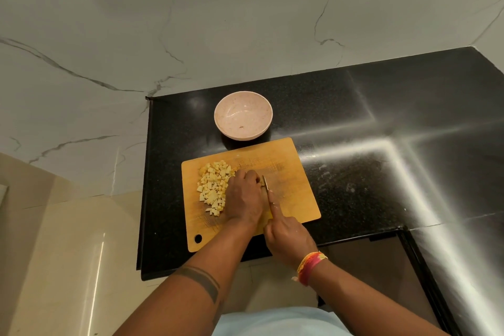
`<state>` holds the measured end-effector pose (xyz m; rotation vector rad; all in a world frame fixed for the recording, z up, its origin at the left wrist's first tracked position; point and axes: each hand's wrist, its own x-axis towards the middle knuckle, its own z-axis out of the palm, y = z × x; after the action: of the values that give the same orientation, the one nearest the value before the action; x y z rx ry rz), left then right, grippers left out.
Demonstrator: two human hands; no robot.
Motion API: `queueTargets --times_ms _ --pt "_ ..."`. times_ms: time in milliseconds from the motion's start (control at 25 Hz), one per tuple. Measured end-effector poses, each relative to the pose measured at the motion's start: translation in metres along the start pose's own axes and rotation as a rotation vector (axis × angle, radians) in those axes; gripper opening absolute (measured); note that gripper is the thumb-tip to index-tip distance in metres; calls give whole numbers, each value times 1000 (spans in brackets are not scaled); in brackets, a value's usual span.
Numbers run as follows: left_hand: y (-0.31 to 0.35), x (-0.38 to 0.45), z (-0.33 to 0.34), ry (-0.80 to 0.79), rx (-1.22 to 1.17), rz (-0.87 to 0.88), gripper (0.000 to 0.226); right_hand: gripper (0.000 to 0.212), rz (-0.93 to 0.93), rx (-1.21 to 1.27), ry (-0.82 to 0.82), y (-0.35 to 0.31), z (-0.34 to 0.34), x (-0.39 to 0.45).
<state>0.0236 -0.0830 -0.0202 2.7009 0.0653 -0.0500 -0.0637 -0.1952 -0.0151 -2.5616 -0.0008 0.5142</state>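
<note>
On the orange wooden chopping board (294, 199), the left grip (244, 196) claws the last pale piece (261, 185) beside the diced pale-yellow cubes (214, 188), and the right grip (286, 237) clenches the slim knife (266, 185): best tuck the fingertips and cut evenly.

- Both forearms are bare up to the edge of the view.
- Left forearm: a dark tattoo (203, 281) of two bands, one broad and one thin, runs across it.
- Right wrist, just behind the right hand (289, 240): a bracelet (309, 267) of bundled orange, yellow and pink-red threads.
- Torso: a pale blue garment (278, 322).
</note>
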Motion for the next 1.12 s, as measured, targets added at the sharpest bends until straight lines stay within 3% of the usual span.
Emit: queueTargets --times_ms 120,240,440,640,920,1120 --pt "-11 3 -9 29 4 -27 17 69 -24 -3 34 -3 -9 8" --pt "-9 6 -13 17 -51 -15 16 76 38 76 106 7 -22 11" --pt "31 15 -5 -113 -246 136 18 71 129 59 276 43 -50 29" --pt "77 25 21 -204 -284 140 18 62 147 54 293 77 -66 52" --pt "110 25 22 -168 -271 4 17 33 72 -123 185 104 -93 64" --pt "75 4 -7 -119 -241 -115 22 41 -101 -54 -17 63 -92 71"
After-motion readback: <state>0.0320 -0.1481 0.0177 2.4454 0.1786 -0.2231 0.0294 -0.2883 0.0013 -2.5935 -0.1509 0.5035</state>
